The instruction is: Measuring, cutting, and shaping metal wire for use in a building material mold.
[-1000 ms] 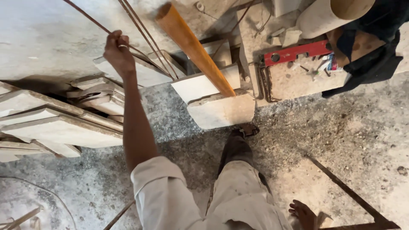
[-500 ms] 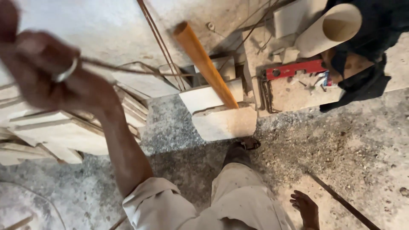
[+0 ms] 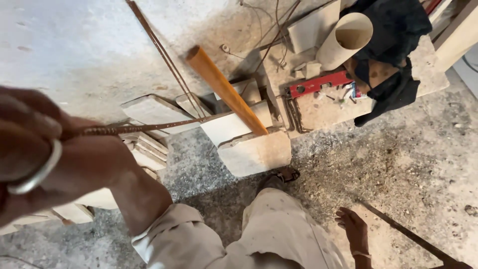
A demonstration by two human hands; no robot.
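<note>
My left hand point(image 3: 45, 149) is raised close to the camera at the left, with a silver ring on one finger. Its fingers are closed around one end of a ribbed steel rod point(image 3: 149, 126). The rod runs rightward over stacked stone slabs point(image 3: 149, 144) toward an orange wooden handle point(image 3: 224, 89). My right hand point(image 3: 353, 229) hangs low beside my leg in light trousers point(image 3: 284, 229), fingers apart and holding nothing. A dark flat bar point(image 3: 403, 231) lies on the gravel floor just right of that hand.
A pale stone block point(image 3: 254, 152) sits by my sandalled foot point(image 3: 281, 177). Behind it a slab carries a red spirit level point(image 3: 318, 83), a beige pipe point(image 3: 343, 42) and dark cloth point(image 3: 393, 50). Two thin rods point(image 3: 164, 55) lean on the wall.
My left hand has come up from the slabs toward the camera, bringing the ribbed rod's end with it. My right hand stays low by my leg.
</note>
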